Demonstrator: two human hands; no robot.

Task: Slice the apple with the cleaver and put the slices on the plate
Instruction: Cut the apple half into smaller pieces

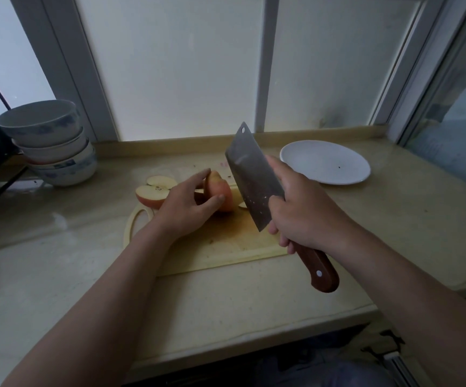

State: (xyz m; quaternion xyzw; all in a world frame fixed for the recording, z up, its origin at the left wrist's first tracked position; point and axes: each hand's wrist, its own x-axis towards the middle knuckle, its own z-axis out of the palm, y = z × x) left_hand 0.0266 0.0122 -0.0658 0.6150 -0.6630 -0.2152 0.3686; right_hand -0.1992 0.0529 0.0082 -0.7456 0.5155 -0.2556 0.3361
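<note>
An apple piece (223, 191), red skin towards the camera, is held on edge at the far middle of the pale cutting board (226, 247). It is pinched by the left hand (187, 203), fingertips at its top and thumb against its near flank. Its cut face is covered by the palm, so its thickness cannot be judged. The cleaver (251, 177) is gripped by the right hand (304, 210), whose fingers are wrapped round the front of the brown wooden handle, the rear of which juts towards the board's near right corner. The blade is raised and tilted, tip away, just right of the apple piece; whether steel touches fruit cannot be told. A pale sliver (242, 204) is largely hidden behind the blade, only its edge being seen. At the board's far left corner an apple half (152, 195) lies cut face up, partly covered by the left hand, and a slice (161, 180) lies just behind it; whether that slice rests on the board or the countertop (226, 300) is unclear. A white plate (325, 162), marked by one dark speck, is set near the countertop's far right edge, well apart from the board. Stacked blue-patterned bowls (50, 143) stand at the far left edge, beside a dark shape cut off by the frame.
</note>
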